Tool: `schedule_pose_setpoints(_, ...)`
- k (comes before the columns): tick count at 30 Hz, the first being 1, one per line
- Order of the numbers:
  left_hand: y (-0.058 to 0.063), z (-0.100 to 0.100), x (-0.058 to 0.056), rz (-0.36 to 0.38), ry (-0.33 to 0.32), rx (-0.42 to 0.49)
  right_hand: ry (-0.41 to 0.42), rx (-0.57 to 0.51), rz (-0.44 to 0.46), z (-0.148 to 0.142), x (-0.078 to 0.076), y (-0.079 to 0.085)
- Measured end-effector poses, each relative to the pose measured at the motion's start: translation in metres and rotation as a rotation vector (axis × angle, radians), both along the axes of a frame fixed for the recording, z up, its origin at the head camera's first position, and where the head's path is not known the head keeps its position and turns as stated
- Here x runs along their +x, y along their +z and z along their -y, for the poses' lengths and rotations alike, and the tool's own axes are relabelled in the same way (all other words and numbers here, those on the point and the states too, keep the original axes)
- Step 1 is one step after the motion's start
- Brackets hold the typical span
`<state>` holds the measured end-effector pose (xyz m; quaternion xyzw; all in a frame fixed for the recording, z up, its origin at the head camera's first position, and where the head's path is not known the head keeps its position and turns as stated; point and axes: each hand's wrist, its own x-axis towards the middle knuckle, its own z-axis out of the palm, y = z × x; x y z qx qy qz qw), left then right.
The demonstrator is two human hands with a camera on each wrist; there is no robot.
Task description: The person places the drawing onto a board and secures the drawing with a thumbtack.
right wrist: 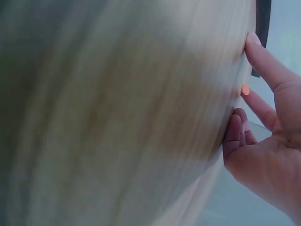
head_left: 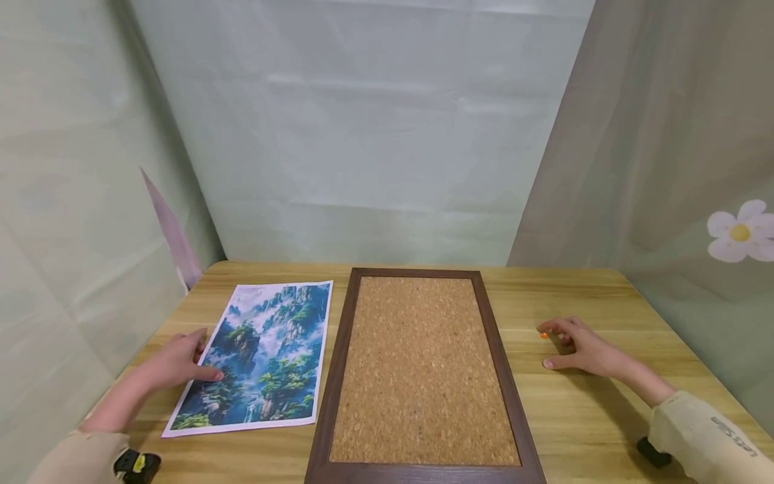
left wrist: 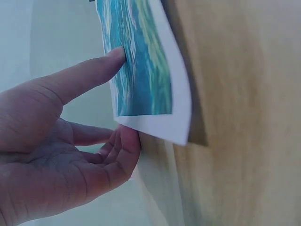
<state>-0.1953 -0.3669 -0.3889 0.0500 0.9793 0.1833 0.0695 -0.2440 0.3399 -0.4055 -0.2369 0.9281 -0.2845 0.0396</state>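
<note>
A printed landscape picture (head_left: pixel 266 356) with mountains, mist and trees lies on the left of the table. My left hand (head_left: pixel 178 359) is at its left edge, the thumb resting over the printed face and the other fingers bent beside and below the edge. The left wrist view shows the sheet's white corner (left wrist: pixel 174 127) casting a shadow on the wood. On the right, my right hand (head_left: pixel 580 346) rests on the table, thumb and fingers spread apart. A small orange piece (head_left: pixel 544 335) is by its index fingertip, too small to identify.
A cork board (head_left: pixel 423 370) in a dark brown frame (head_left: pixel 502 329) lies between the hands on the wooden table (head_left: pixel 520 296). Pale fabric curtains (head_left: pixel 363 134) surround the table on the far side and both flanks.
</note>
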Motion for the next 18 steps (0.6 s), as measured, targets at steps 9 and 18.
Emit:
schedule_pose_setpoints(9,-0.003,0.003,-0.003,0.060,0.005,0.089,0.011,-0.053,0.009,-0.002,0.000,-0.005)
schedule_pose_setpoints(18,-0.004,0.013,0.002,0.119,0.025,0.206,0.058,-0.082,-0.005,-0.005,-0.003,-0.007)
